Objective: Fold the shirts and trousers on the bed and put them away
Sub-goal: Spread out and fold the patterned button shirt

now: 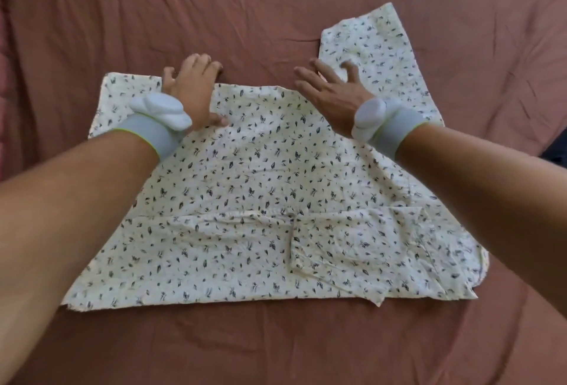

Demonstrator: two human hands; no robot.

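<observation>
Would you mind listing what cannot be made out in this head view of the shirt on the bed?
- Shirt cloth beneath both forearms: covered.
- Left hand fingertips: curled over the far edge.
- Dark thing: cut off by the right edge.
- Trousers: none in view.

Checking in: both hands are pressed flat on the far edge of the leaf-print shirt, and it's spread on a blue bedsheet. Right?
One detail is off. The head view shows the bedsheet is a reddish-brown, not blue. The rest holds: the left hand and right hand lie with fingers spread at the far edge of the leaf-print shirt, which is laid out on the sheet.
</observation>
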